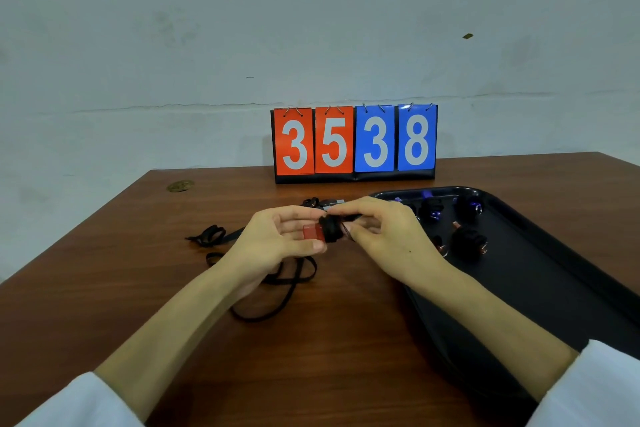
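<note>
Hands meet at the centre of the view, just above the wooden table (166, 288). Your left hand (277, 241) grips a small red block (311, 231), with the thumb below it and the fingers curled over its top. On the block's right end sits a wound bundle of black strap (331, 229). Your right hand (384, 232) pinches that bundle from the 3 o'clock side, thumb and fingertips closed on it.

Below your left hand, toward 6 o'clock, loose loops (277, 295) of the same strap lie on the table. A bunched length (211, 236) lies off at 9 o'clock.

A black tray (571, 274) fills the 3 to 4 o'clock side, just beside your right wrist. It carries several small wrapped bundles (467, 241), some with red ends and some with purple.

At 12 o'clock a flip scoreboard (355, 144) reads 3538, two red cards followed by two blue. A small brass-coloured disc (180, 186) lies at 10 o'clock near the table's far edge.
</note>
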`<state>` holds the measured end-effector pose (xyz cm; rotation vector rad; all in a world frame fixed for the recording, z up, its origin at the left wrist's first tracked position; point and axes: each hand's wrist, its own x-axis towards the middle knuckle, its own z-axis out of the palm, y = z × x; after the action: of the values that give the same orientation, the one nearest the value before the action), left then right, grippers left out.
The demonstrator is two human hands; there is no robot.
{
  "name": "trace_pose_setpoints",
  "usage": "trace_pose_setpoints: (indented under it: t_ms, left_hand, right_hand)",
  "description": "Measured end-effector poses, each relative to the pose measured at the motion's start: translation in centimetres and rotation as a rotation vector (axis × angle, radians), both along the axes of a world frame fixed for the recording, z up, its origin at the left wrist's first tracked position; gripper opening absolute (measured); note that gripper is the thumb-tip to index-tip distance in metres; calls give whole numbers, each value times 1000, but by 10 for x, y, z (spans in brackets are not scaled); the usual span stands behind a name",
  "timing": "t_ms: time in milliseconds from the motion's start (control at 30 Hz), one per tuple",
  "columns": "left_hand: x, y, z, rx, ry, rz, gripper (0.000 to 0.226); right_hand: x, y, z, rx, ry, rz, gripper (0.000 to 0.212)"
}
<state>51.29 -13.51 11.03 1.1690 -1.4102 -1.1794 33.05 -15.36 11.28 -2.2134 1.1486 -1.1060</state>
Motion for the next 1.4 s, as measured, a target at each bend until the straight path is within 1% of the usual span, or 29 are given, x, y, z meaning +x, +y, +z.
trace_pose_setpoints:
  t_ms: [100,200,267,367,500,600,667,733,800,900,1000,1100,1167,1267,1333,1400]
  left_hand:
    - [1,0,0,-9,18,-45,41]
    - [3,-1,0,-24,26,-53,42]
    - [3,-2,-2,-41,-6,-47,41]
    - [2,-4,-5,-99,-105,3,42]
    - [0,-3,-4,-148,-69,7,41]
    - [0,-4,-4,-189,-96,-2,35]
    - [0,-5,-5,-198,-127,-9,29]
    - [2,-7,-5,-194,-145,-22,23]
    - [2,-8,-7,-182,-172,-39,25]
    - [1,-8,-11,-120,-158,-85,34]
    - [-3,-8,-14,-77,-96,-113,37]
    - [-5,-7,-14,-90,-18,-57,41]
    - [-6,-8,-15,-107,20,-35,39]
    - [-7,-8,-18,-95,135,-43,34]
    - [-8,-7,-20,-81,152,-53,32]
    - [-9,-8,-22,-84,116,-58,30]
  right_hand:
    - [-2,-1,2,78,-111,8,29]
    - [-5,-3,5,241,-241,110,27]
    - [-6,-5,6,325,-290,163,24]
    - [-6,-7,3,336,-270,178,26]
    - [-6,-8,2,395,-296,194,29]
    - [-6,-8,2,452,-296,206,30]
    - [-6,-7,2,434,-240,204,29]
    - [-5,-5,2,346,-129,169,29]
    - [-2,-5,-1,240,-25,96,33]
    - [0,-10,-8,166,39,24,39]
    - [-1,-11,-7,141,50,44,41]
    - [-3,-8,0,116,26,60,39]
    - [-3,-6,0,95,8,46,37]
    - [-3,-4,-4,60,-14,24,38]
    - [-2,-3,-4,73,-22,26,37]
    - [-2,-3,-2,129,-35,38,36]
